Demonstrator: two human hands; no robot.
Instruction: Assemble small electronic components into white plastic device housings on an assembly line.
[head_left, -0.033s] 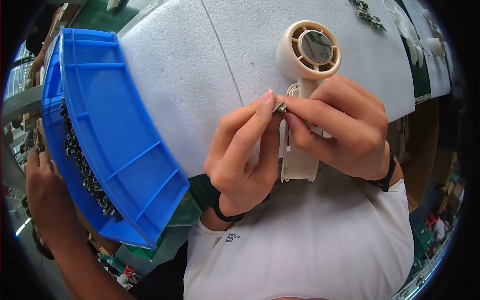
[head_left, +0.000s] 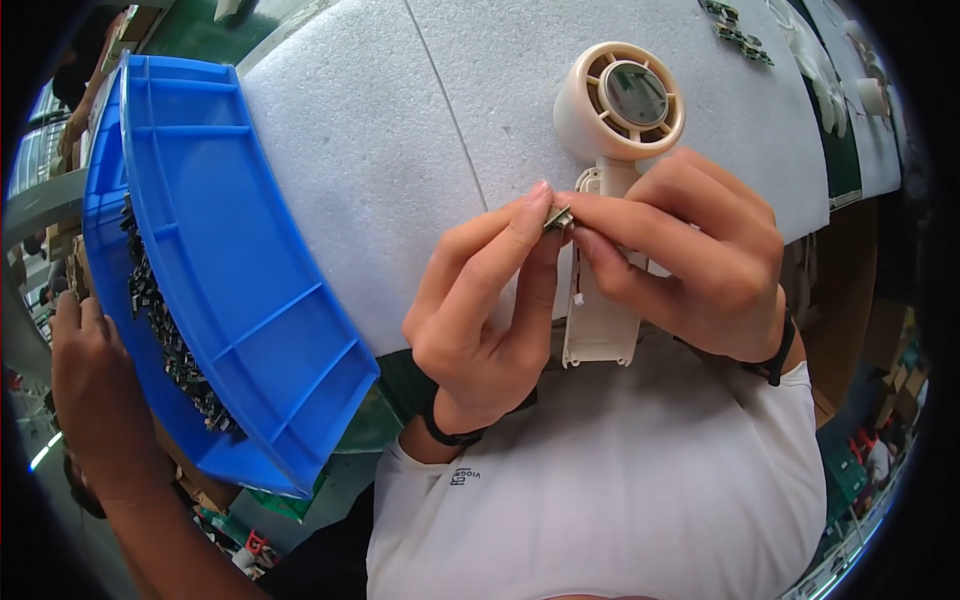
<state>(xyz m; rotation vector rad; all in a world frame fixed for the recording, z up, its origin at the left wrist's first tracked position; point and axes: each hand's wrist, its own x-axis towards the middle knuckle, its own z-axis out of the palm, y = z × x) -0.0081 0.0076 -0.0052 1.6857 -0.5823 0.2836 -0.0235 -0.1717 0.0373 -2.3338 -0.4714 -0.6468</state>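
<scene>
A small green circuit board with metal parts is pinched between the fingertips of both my hands. My left hand grips its left side with thumb and fingers pressed together. On its other side, my right hand closes thumb and forefinger on it. Beneath and behind the hands lies a cream handheld fan, its round grille at the far end. The fan's handle is an open shell pointing toward me, partly covered by my right hand. A thin wire with a small white connector hangs over the handle.
A blue plastic bin stands tilted at the left, with many small dark boards inside. Beyond it is another person's hand. More circuit boards lie at the far right of the white foam sheet.
My hands have eased very slightly apart, and a little more of the circuit board shows between the fingertips. The fan has shifted minimally to the right.
</scene>
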